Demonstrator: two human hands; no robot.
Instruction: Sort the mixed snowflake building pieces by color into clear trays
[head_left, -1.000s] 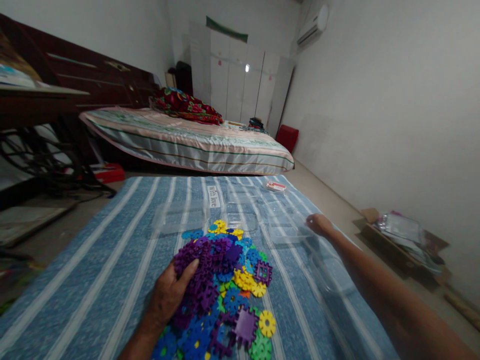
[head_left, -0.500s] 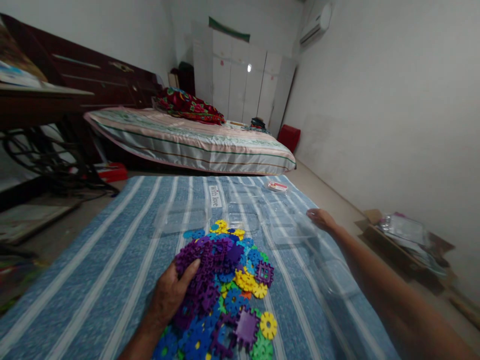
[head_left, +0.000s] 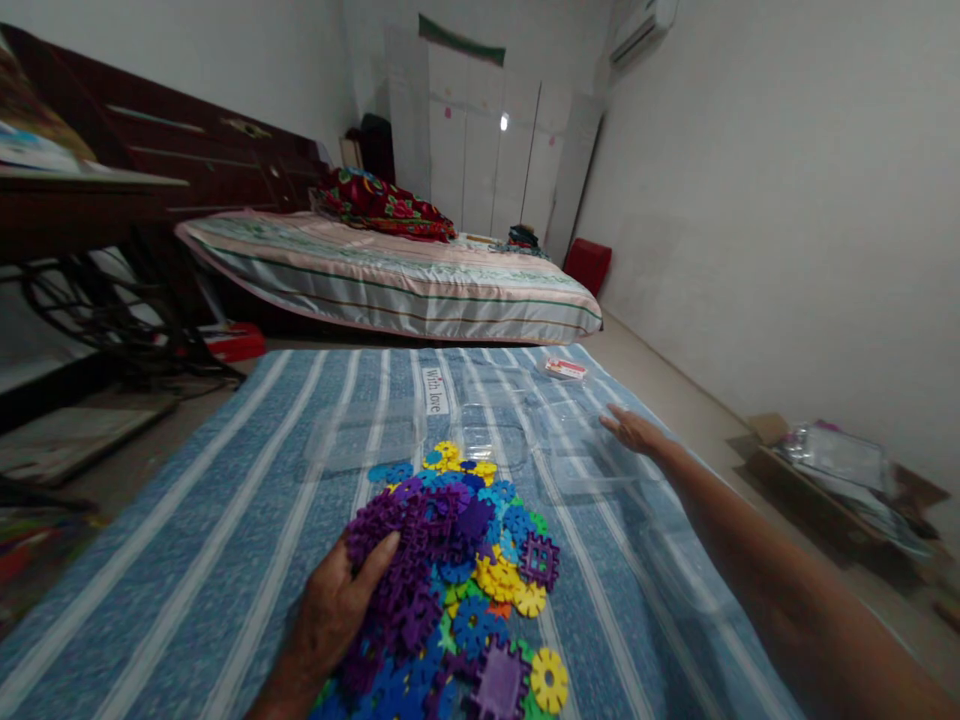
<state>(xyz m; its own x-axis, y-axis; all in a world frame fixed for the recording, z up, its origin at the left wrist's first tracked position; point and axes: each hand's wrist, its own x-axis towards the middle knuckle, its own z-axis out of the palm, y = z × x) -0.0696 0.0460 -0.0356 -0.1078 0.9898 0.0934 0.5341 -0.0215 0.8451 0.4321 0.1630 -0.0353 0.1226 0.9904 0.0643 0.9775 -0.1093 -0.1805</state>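
Blue striped cloth (head_left: 187, 520) spreads left of left hand (head_left: 337, 595), giving sliding room; edge just beside right hand (head_left: 634, 432). Clear plastic tray (head_left: 589, 462) by right hand, fingers extended, contact unclear: probably flexy, slick; take rim. Purple interlocking pieces (head_left: 401, 560), left hand gripping them: likely light, stiff; pinch notched edges.

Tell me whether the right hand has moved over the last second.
Yes, slightly: the right hand has shifted leftward, its fingertips now closer to the "with love" print on the striped cloth.
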